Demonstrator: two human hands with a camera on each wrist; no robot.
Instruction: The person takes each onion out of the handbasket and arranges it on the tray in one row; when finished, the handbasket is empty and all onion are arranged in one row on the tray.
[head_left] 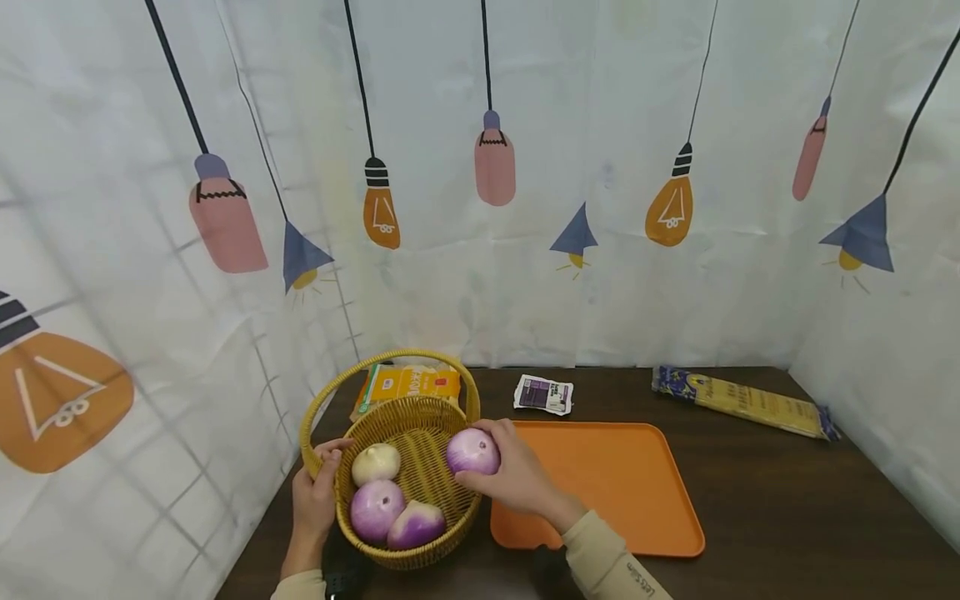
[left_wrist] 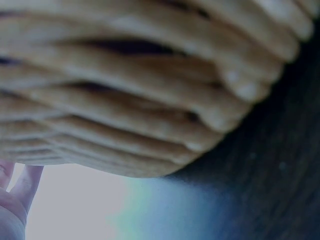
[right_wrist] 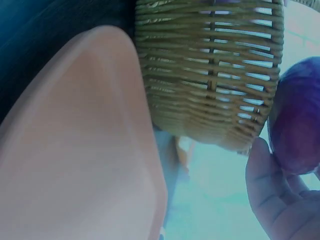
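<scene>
My left hand [head_left: 313, 492] grips the yellow wicker basket [head_left: 420, 560] at its left rim, by the foot of its tall handle. In the left wrist view the basket's weave [left_wrist: 125, 105] fills most of the picture. A purple onion [head_left: 472, 451] is in my right hand [head_left: 517, 471], held between thumb and fingers at the basket's right rim. The right wrist view has this onion [right_wrist: 300, 117] beside the basket's top edge. Inside the basket lie a whitish onion [head_left: 377, 464], another purple onion [head_left: 377, 510] and a purple-and-white vegetable [head_left: 416, 525].
An orange tray [head_left: 607, 483] lies right of the basket, partly under my right forearm. Behind the basket is an orange-yellow packet [head_left: 412, 382]. A small purple-and-white packet [head_left: 543, 395] lies behind the tray, and a long yellow-and-blue packet [head_left: 750, 404] at the back right.
</scene>
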